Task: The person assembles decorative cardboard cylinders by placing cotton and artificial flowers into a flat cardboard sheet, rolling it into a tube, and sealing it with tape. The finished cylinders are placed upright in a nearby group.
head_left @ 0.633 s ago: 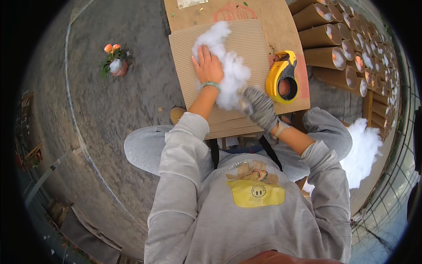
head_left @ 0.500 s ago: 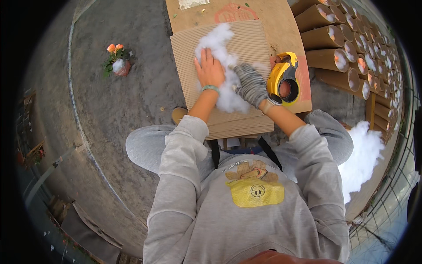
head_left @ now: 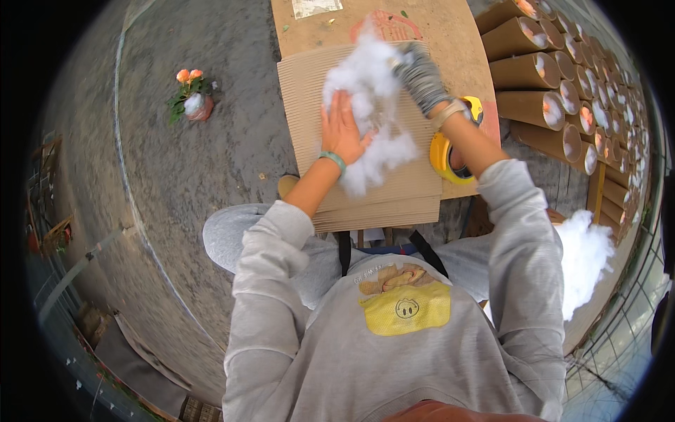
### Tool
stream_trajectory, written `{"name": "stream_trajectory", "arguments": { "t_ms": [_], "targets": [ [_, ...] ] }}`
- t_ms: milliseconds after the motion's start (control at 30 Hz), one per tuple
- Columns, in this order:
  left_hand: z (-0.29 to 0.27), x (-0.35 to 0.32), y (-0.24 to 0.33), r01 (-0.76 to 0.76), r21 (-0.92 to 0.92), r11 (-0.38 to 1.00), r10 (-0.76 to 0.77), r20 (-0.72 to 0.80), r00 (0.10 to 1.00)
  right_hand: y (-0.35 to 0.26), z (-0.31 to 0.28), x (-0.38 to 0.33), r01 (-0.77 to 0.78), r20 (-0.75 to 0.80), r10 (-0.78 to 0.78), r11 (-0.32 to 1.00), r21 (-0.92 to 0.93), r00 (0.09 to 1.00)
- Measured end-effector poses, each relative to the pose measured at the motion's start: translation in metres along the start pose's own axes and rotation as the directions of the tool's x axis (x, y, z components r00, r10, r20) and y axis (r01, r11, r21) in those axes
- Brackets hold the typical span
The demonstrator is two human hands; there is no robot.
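A loose mass of white fibre filling (head_left: 362,67) lies across the stacked corrugated cardboard sheets (head_left: 306,88) in front of me. My left hand (head_left: 342,132), bare with a green bangle at the wrist, rests on the filling with its fingers stretched out. At the filling's upper right edge is my right hand (head_left: 423,81), in a grey striped glove. Its fingers are curled against a tuft of the filling, and their tips are partly hidden. Under my right forearm, a yellow and black tape dispenser (head_left: 441,156) is partly covered.
The sheets lie on a brown cardboard-topped table (head_left: 450,32). Cardboard cones (head_left: 524,74) holding flowers and white filling are stacked to the right. More white filling (head_left: 585,257) is heaped at the lower right. A potted plant with orange blooms (head_left: 198,109) stands on the floor at left.
My right hand has moved away from my left, toward the far right edge of the sheets. The filling is spread wider and thinner. My left hand has shifted slightly nearer and stays on it.
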State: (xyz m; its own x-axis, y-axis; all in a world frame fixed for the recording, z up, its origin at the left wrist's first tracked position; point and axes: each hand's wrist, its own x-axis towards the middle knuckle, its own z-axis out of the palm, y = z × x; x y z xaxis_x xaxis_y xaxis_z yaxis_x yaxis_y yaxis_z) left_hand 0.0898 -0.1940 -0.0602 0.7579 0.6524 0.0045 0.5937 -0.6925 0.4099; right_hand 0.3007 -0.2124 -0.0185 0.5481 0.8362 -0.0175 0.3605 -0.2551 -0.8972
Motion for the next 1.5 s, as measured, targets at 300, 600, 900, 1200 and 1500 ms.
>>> {"name": "stream_trajectory", "arguments": {
  "t_ms": [300,600,900,1200,1500],
  "targets": [
    [-0.011,0.048,-0.010,-0.189,0.003,0.982,0.188,-0.078,0.979,0.002,0.020,-0.009,0.291,0.413,0.045,0.642,-0.710,0.910],
    [-0.044,0.058,-0.050,-0.249,-0.041,0.968,0.227,-0.290,0.930,0.008,-0.010,0.031,0.215,-0.012,-0.255,0.839,-0.500,0.967],
    [-0.018,0.003,-0.331,0.952,-0.177,0.249,-0.947,0.163,0.278,0.049,0.027,0.012,0.317,0.080,-0.333,0.759,-0.569,0.940],
    [0.008,0.036,-0.492,0.299,-0.781,0.548,-0.833,-0.477,0.280,0.041,0.029,0.007,0.256,0.179,-0.186,0.776,-0.577,0.966],
    [-0.008,0.010,-0.444,0.391,-0.915,-0.095,-0.919,0.232,0.319,0.023,-0.008,0.034,-0.192,0.207,0.162,0.972,0.134,0.965]
  ]
}}
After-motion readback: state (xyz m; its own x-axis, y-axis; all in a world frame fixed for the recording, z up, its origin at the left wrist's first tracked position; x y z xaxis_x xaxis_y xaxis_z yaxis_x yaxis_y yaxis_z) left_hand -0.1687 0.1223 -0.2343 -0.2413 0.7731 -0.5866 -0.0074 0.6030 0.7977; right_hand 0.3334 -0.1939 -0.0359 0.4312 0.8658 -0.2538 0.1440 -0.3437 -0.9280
